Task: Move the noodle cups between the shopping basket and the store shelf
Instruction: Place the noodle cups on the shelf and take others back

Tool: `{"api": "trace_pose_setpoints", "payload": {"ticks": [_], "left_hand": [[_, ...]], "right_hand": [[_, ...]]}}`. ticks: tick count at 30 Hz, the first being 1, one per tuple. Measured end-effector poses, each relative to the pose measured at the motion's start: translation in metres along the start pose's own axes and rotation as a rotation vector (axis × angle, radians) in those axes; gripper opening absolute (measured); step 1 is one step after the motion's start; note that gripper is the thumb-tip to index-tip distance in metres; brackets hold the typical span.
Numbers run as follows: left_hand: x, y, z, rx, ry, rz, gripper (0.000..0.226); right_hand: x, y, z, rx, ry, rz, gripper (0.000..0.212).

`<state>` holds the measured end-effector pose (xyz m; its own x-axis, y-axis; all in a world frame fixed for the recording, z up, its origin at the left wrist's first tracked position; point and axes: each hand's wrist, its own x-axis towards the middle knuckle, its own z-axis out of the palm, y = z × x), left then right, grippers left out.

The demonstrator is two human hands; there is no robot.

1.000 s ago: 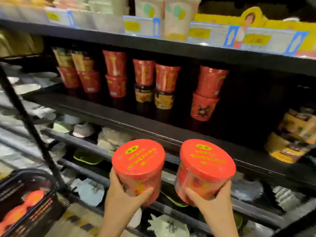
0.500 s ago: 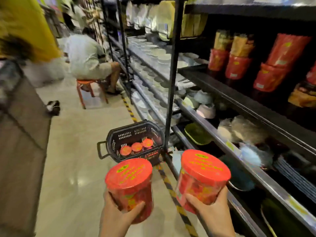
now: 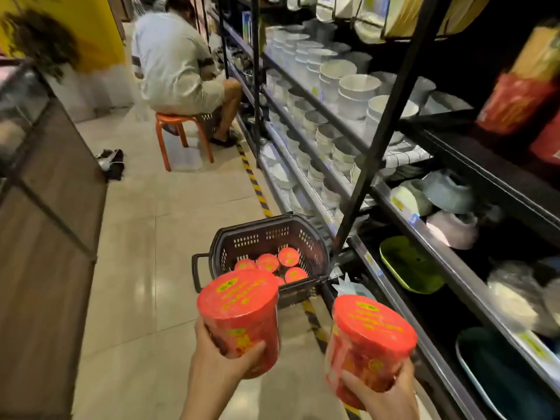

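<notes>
Turned away from the noodle shelf of a second ago and now facing down the aisle, with the shopping basket (image 3: pixel 266 237) grown larger and nearer than half a second back; judged to mean both cups are bound for the basket, not the shelf. Left hand (image 3: pixel 224 356) curled round the lower wall of the left noodle cup (image 3: pixel 239 310), thumb across its front; right hand (image 3: pixel 381 392) wrapped the same way under the right noodle cup (image 3: pixel 371 344), both cups upright, slightly tilted, well apart. Just beyond the left fingers, the basket's near rim, partly hidden by that cup; several red cups in the basket (image 3: pixel 283 262) crowded toward its far right side, open room on the left. Beside the right fingers, the store shelf (image 3: pixel 424 247) edge and a slanted black upright (image 3: pixel 381 131), close enough to clip. Floor (image 3: pixel 130 268) to the left bare; seated person (image 3: pixel 178 56) far ahead.
</notes>
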<state>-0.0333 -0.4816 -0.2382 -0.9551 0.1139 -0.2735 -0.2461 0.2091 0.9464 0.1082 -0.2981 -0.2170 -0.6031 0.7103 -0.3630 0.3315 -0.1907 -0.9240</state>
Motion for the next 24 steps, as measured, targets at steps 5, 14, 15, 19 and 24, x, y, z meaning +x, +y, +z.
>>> {"api": "trace_pose_setpoints", "payload": {"ticks": [5,14,15,19,24], "left_hand": [[0.078,-0.005,0.029,-0.028,0.018,-0.084,0.125],[0.229,-0.008,0.094,-0.014,0.211,-0.291,0.131],[0.244,-0.010,0.099,-0.018,0.230,-0.302,0.132],[0.307,-0.031,0.115,0.020,0.279,-0.349,0.122],[0.395,-0.085,0.133,0.070,0.288,-0.376,0.127]], "right_hand": [[0.090,-0.011,0.026,-0.205,0.050,0.067,0.114],[0.315,-0.032,0.111,-0.312,-0.150,0.143,0.163],[0.338,-0.037,0.120,-0.320,-0.176,0.133,0.159],[0.422,-0.042,0.164,-0.396,-0.268,0.123,0.114],[0.506,0.014,0.222,-0.508,-0.281,0.113,0.123]]}}
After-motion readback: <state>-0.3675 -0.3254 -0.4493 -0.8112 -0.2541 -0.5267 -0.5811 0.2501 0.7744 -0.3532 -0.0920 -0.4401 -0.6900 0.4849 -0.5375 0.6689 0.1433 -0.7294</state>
